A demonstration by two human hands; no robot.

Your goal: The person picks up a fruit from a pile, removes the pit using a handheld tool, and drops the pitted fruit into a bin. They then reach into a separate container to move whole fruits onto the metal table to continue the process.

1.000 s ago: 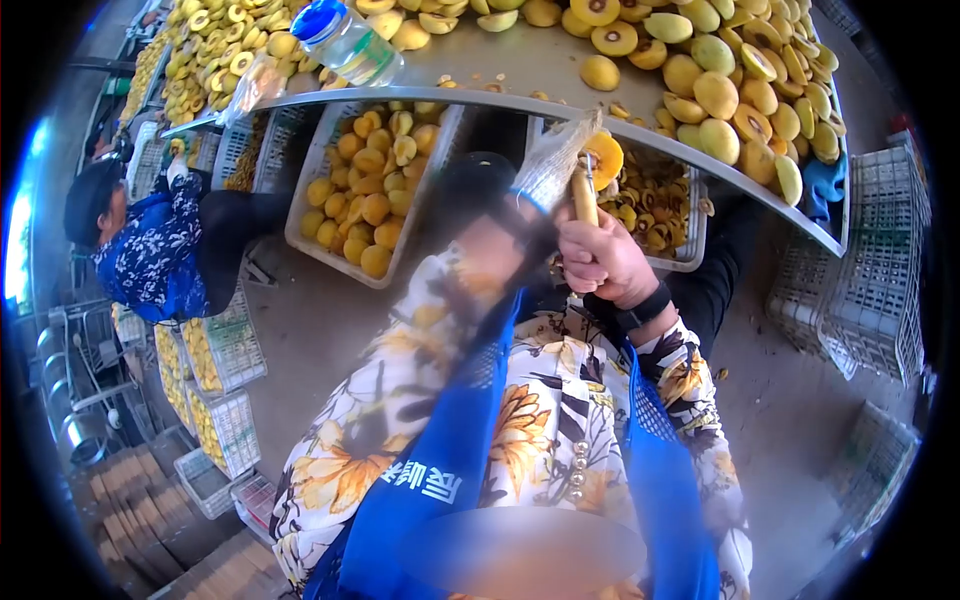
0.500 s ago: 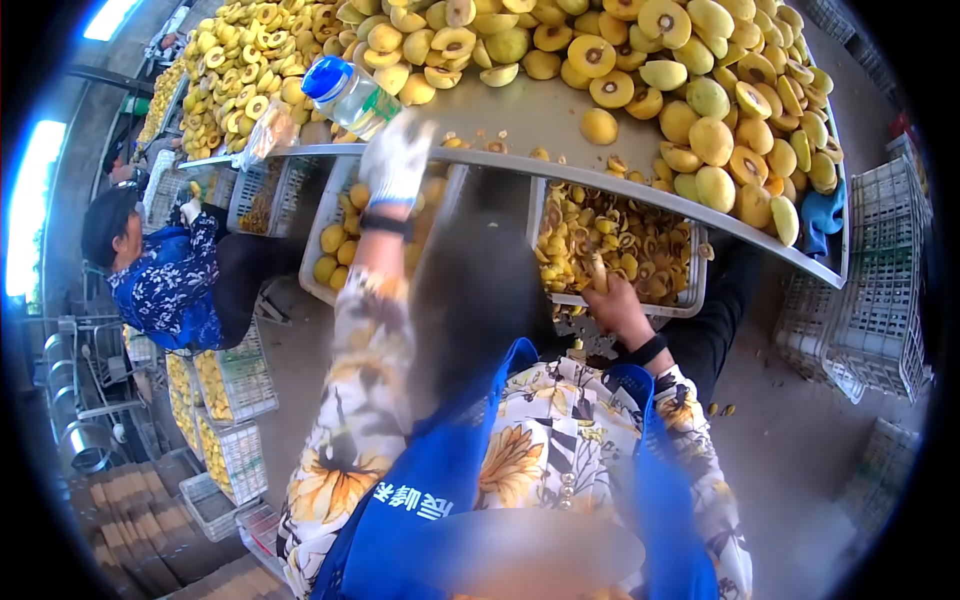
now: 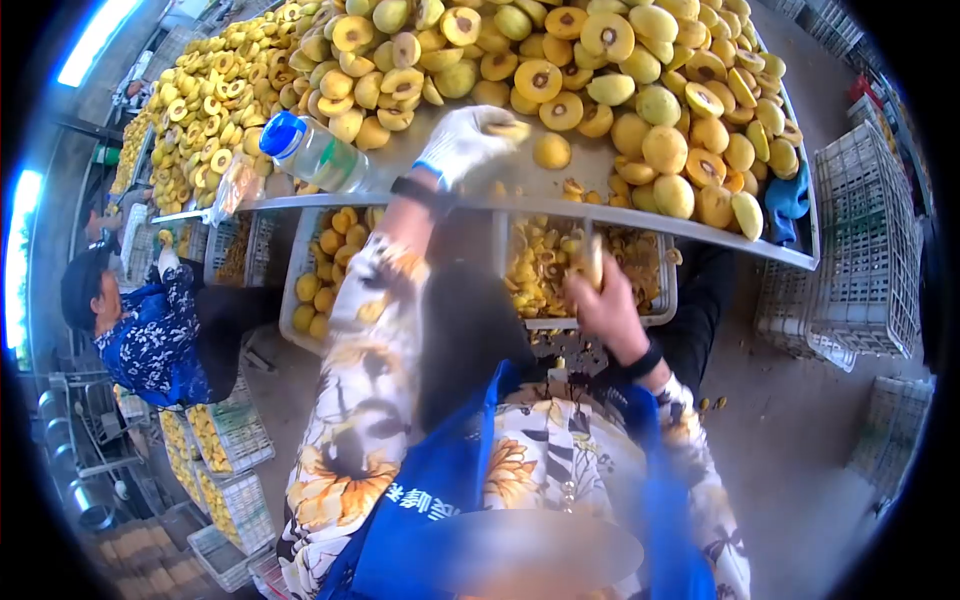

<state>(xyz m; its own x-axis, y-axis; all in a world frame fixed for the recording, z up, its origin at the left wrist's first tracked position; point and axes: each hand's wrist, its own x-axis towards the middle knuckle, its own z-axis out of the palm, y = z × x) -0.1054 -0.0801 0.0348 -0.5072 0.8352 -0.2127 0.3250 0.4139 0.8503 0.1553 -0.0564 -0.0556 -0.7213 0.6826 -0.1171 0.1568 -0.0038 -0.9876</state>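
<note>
1. The left hand (image 3: 465, 145) is covered by a white glove with a blue cuff edge; a dark band (image 3: 425, 193) is worn at the wrist.
2. Left grip: the fingers are curled nearly closed, and a piece of yellow fruit (image 3: 511, 130) is held at the fingertips, above the metal table (image 3: 520, 182).
3. The right hand (image 3: 608, 308) is bare, with a dark wristband (image 3: 643, 360) fitted.
4. Right grip: the fingers are wrapped around the light-coloured handle of a tool (image 3: 596, 262). The working end cannot be made out.
5. The tool is positioned above the scrap crate (image 3: 650, 321), which is filled with fruit trimmings and is partly overhung by the table edge.
6. Cut and rounded yellow fruit is heaped along the far side of the table in a large pile (image 3: 655, 65). A single fruit (image 3: 551, 151) is located apart from the pile, near the left hand.
7. A clear bottle (image 3: 330, 163) with a blue cap is laid on its side near the table edge, to the left of the gloved hand.
8. A fruit crate (image 3: 291, 290), loaded with yellow fruit, is placed left of the scrap crate.
9. A blue cloth (image 3: 787, 205) is located at the table's right corner.
10. At far left, a seated co-worker (image 3: 150, 335) is seen.
</note>
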